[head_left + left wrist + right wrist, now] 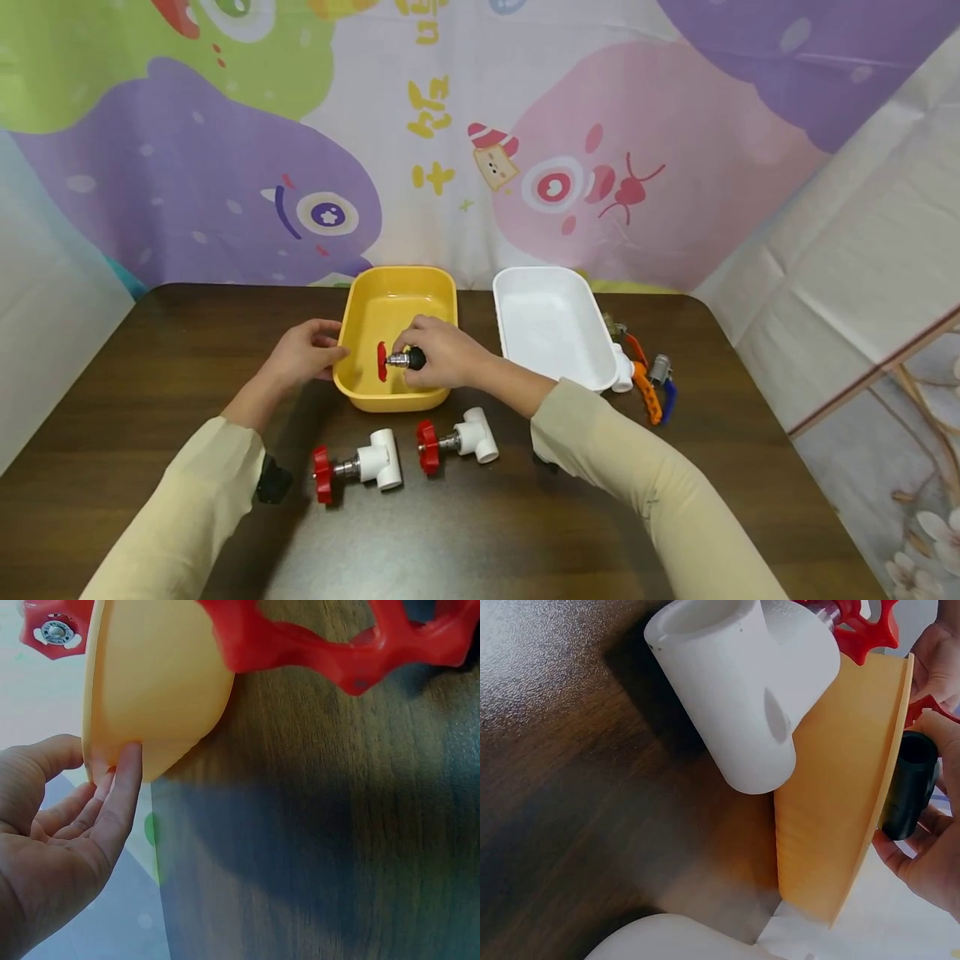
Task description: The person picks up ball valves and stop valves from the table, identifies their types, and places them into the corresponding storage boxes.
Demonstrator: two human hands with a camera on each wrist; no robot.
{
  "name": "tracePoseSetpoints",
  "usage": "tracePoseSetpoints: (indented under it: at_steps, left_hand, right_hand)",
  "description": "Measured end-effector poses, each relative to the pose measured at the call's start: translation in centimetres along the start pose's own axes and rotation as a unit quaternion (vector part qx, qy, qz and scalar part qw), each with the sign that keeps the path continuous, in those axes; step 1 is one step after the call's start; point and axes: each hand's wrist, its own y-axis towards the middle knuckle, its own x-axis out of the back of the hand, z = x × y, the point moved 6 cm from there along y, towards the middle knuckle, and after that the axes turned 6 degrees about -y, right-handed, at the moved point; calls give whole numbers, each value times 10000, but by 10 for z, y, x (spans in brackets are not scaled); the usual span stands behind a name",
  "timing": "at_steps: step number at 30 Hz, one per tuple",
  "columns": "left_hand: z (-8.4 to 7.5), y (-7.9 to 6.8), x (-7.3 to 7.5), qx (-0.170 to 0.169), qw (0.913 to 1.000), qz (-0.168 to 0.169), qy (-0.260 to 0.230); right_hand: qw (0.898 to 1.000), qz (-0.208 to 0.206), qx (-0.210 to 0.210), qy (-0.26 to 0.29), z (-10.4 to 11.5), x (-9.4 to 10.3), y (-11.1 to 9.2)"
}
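My right hand (447,354) grips a black tee valve (414,358) with a metal stem and a red handwheel (382,362), over the yellow tray (397,404). In the right wrist view its black body (911,784) shows at the tray rim, between fingers and thumb. At the tray's left side, my left hand (306,354) pinches the rim; in the left wrist view the thumb and fingers (124,791) lie on either side of the wall. Two white tee valves with red handwheels, a left one (378,460) and a right one (474,435), lie in front of the tray.
A white tray (555,333) stands to the right of the yellow one. Beside it lie several other valves, with an orange handle (647,392), a blue handle (669,402) and a red one (637,350). A printed cloth (450,225) hangs behind the brown table (600,517).
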Motion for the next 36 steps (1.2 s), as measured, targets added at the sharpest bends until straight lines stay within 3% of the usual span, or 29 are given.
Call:
tracePoseSetpoints:
  at_steps: [36]
  left_hand:
    - [2, 1, 1, -32, 10000, -11, -78]
  right_hand:
    - [9994, 302, 29, -136, -1, -21, 18]
